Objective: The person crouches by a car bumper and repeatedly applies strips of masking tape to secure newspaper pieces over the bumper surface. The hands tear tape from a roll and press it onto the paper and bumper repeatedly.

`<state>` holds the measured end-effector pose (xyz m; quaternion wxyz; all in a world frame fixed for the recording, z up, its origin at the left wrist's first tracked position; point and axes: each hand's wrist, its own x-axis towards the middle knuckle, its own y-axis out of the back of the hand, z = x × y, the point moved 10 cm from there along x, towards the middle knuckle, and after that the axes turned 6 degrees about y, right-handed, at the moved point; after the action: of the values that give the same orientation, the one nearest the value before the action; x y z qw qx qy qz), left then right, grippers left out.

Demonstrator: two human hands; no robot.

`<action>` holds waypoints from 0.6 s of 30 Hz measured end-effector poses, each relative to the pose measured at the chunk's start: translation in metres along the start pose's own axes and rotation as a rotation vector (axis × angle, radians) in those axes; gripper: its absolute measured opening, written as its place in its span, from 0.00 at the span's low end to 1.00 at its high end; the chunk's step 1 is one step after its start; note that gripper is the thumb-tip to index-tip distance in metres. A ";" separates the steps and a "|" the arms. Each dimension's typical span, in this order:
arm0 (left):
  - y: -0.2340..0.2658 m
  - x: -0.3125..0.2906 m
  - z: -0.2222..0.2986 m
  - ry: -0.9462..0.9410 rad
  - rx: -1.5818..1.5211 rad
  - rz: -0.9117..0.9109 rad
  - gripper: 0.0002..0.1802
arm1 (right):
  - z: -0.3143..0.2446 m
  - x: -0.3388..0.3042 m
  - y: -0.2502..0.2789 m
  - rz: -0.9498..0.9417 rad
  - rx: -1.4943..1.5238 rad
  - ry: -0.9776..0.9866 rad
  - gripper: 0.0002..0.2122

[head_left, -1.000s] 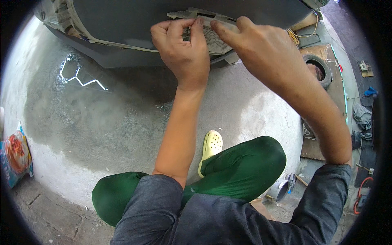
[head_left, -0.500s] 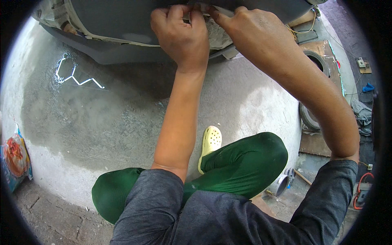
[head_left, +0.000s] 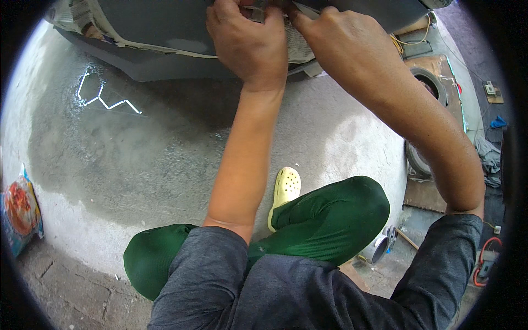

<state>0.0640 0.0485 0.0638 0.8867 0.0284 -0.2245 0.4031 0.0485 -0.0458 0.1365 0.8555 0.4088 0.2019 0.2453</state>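
Both hands meet at the top edge, against a grey car body panel (head_left: 159, 25) that looks like a bumper. My left hand (head_left: 247, 52) is closed, its fingers and thumb bent toward a thin whitish strip that I cannot clearly make out. My right hand (head_left: 344, 41) has its fingers curled in toward the same spot, and its fingertips are partly hidden. Printed newspaper (head_left: 297, 47) covers an opening in the panel just below and between the hands. A pale masking tape edge (head_left: 165, 50) runs along the panel to the left, beside more newspaper (head_left: 82, 22).
Below the panel lies a wet concrete floor (head_left: 143, 165) with bright light reflections. To the right are tyres (head_left: 426, 82) by a brown board (head_left: 440, 63), cables, and a grey pipe (head_left: 377, 250). A colourful bag (head_left: 23, 212) stands far left. My yellow clog (head_left: 286, 190) is beneath my arms.
My left hand has shifted slightly right and up along the panel. The right hand stays nearly in place, and the whole view has moved a little.
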 end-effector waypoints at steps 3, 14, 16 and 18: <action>0.010 0.006 -0.040 0.108 -0.194 0.006 0.08 | 0.002 0.000 0.003 0.000 0.056 -0.032 0.07; -0.008 -0.009 -0.008 -0.186 0.009 -0.529 0.18 | 0.003 -0.002 -0.012 0.068 -0.047 -0.020 0.25; -0.015 -0.011 -0.014 -0.102 0.185 -0.664 0.22 | 0.001 -0.002 -0.010 0.082 -0.026 -0.020 0.25; -0.014 -0.012 -0.005 -0.140 0.204 -0.671 0.22 | 0.002 -0.003 -0.012 0.047 -0.013 -0.033 0.24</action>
<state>0.0690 0.0314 0.0563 0.9448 0.2164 -0.2214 0.1072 0.0501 -0.0547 0.1286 0.8555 0.4118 0.1763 0.2597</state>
